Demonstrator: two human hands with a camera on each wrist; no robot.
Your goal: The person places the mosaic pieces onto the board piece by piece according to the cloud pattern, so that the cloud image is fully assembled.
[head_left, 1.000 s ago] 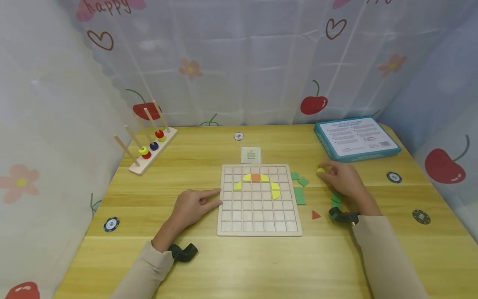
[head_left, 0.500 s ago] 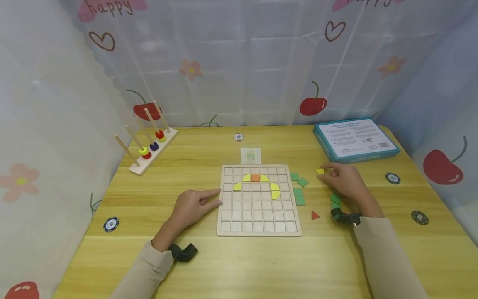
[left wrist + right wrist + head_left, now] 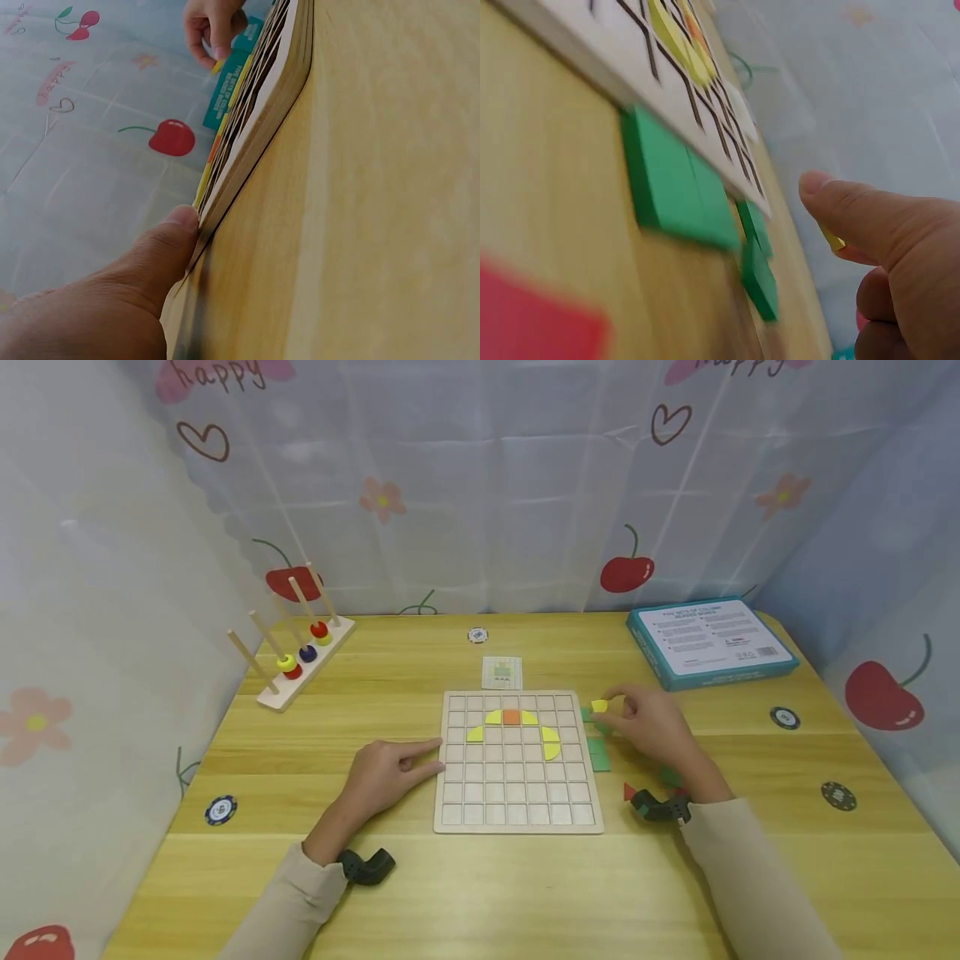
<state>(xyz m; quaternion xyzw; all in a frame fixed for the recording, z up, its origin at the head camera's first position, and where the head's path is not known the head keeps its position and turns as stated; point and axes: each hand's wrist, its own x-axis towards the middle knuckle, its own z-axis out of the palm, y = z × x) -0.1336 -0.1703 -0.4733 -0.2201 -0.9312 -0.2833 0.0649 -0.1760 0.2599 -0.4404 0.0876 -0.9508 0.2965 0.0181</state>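
Observation:
A wooden grid board (image 3: pixel 517 828) lies on the table, holding one orange square tile (image 3: pixel 512 717) and several yellow quarter-circle tiles (image 3: pixel 551 750) in an arch. My left hand (image 3: pixel 381 779) touches the board's left edge with its thumb and an extended finger; in the left wrist view the thumb (image 3: pixel 161 244) rests at the rim. Between thumb and finger, my right hand (image 3: pixel 651 724) pinches another yellow tile (image 3: pixel 599 705), raised just right of the board's upper right side. In the right wrist view only a sliver of that tile (image 3: pixel 832 238) shows behind the thumb.
Green square tiles (image 3: pixel 599 755) lie along the board's right side, with a red triangle tile (image 3: pixel 628 792) nearer me. Behind the board lies a pattern card (image 3: pixel 502 673). A peg stand with beads (image 3: pixel 307 653) is back left, a teal box (image 3: pixel 712 643) back right. Poker chips (image 3: pixel 221 810) lie around.
My right hand has moved left toward the board, carrying the yellow tile and now partly covering the upper green tiles. The left hand stays at the board's edge.

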